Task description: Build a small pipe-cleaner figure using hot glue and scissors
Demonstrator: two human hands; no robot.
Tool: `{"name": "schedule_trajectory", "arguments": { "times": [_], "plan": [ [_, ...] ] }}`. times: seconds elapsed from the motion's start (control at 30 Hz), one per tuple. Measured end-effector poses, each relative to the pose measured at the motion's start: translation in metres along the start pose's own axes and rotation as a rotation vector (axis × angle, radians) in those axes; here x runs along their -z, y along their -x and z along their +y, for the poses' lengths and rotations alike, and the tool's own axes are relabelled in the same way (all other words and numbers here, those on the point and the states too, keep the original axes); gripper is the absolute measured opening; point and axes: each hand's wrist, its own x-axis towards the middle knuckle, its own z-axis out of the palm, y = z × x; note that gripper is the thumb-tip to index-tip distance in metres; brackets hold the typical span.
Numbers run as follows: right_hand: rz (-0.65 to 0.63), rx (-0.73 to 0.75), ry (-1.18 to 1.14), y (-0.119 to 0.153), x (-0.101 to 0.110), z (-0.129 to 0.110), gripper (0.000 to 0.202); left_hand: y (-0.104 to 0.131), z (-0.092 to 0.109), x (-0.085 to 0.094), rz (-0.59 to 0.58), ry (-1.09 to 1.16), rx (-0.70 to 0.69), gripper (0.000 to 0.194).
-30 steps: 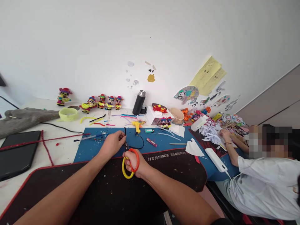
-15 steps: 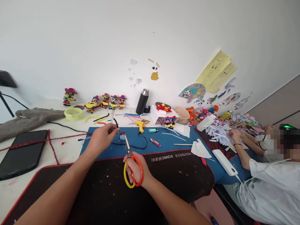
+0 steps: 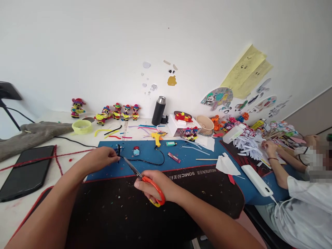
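Note:
My left hand (image 3: 102, 159) is closed in a pinch on a short black pipe cleaner (image 3: 119, 150), which stands upright from the fingertips over the blue mat (image 3: 155, 160). My right hand (image 3: 162, 183) grips scissors (image 3: 132, 168) with an orange and a yellow handle loop. Their blades point up and left, with the tips close to the pipe cleaner; whether they touch it I cannot tell. Just right of it lies a small blue and red piece (image 3: 136, 151). Beyond that rests a yellow glue gun (image 3: 157, 138) with a black cord.
Several small figures (image 3: 117, 111) stand along the wall beside a pale yellow tape roll (image 3: 82, 127). Loose pipe cleaners (image 3: 112, 130), a black flask (image 3: 158, 111), a white box (image 3: 176, 128) and a pink lighter (image 3: 173, 157) lie around. A co-worker's hand (image 3: 270, 148) handles paper strips at right.
My left hand has moved left and lower with the black pipe cleaner. The scissors have swung left, bringing their tips near it. The view has shifted slightly.

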Motion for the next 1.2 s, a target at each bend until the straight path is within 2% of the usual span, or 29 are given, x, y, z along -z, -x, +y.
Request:
{"name": "schedule_trajectory", "arguments": {
  "times": [0.03, 0.07, 0.1, 0.2, 0.23, 0.3, 0.37, 0.47, 0.53, 0.6, 0.7, 0.8, 0.97, 1.1, 1.2],
  "plan": [
    [-0.004, 0.014, 0.079, 0.004, 0.004, -0.006, 0.039, 0.001, 0.001, 0.006, -0.111, -0.022, 0.013, 0.045],
    [0.005, 0.046, 0.192, 0.006, 0.007, -0.011, 0.038, 0.002, 0.003, 0.012, -0.169, -0.035, 0.031, 0.051],
    [0.026, 0.090, 0.326, 0.008, 0.010, -0.015, 0.036, 0.003, 0.006, 0.020, -0.159, -0.046, 0.059, 0.055],
    [0.056, 0.197, 0.753, 0.004, 0.015, -0.020, 0.032, 0.006, 0.018, 0.040, 0.089, 0.008, 0.176, 0.056],
    [0.034, 0.223, 0.863, 0.001, 0.015, -0.020, 0.029, 0.007, 0.022, 0.044, 0.119, 0.007, 0.202, 0.055],
    [-0.030, 0.252, 1.018, -0.003, 0.015, -0.019, 0.026, 0.007, 0.032, 0.048, 0.089, 0.000, 0.176, 0.055],
    [-0.068, 0.256, 1.095, -0.007, 0.015, -0.020, 0.026, 0.001, 0.043, 0.046, 0.002, 0.009, 0.082, 0.055],
    [0.001, 0.305, 1.061, -0.013, 0.015, -0.021, 0.026, -0.017, 0.063, 0.033, -0.058, -0.031, -0.058, 0.053],
    [0.079, 0.383, 0.969, -0.021, 0.012, -0.019, 0.023, -0.035, 0.077, 0.018, -0.104, -0.123, -0.125, 0.042],
    [0.115, 0.454, 0.890, -0.034, 0.007, -0.011, 0.025, -0.054, 0.091, -0.002, -0.207, -0.188, -0.201, 0.033],
    [0.188, 0.521, 0.809, -0.055, -0.001, 0.008, 0.025, -0.085, 0.104, -0.034, -0.250, -0.238, -0.229, 0.024],
    [0.218, 0.537, 0.713, -0.067, -0.003, 0.024, 0.022, -0.114, 0.106, -0.057, -0.223, -0.311, -0.223, 0.030],
    [0.215, 0.515, 0.617, -0.063, -0.001, 0.032, 0.019, -0.152, 0.104, -0.073, -0.227, -0.432, -0.221, 0.041],
    [0.219, 0.517, 0.607, -0.061, -0.002, 0.031, 0.022, -0.169, 0.108, -0.079, -0.259, -0.527, -0.244, 0.034],
    [0.192, 0.533, 0.608, -0.060, -0.003, 0.030, 0.024, -0.178, 0.116, -0.085, -0.257, -0.565, -0.255, 0.035]
  ]
}}
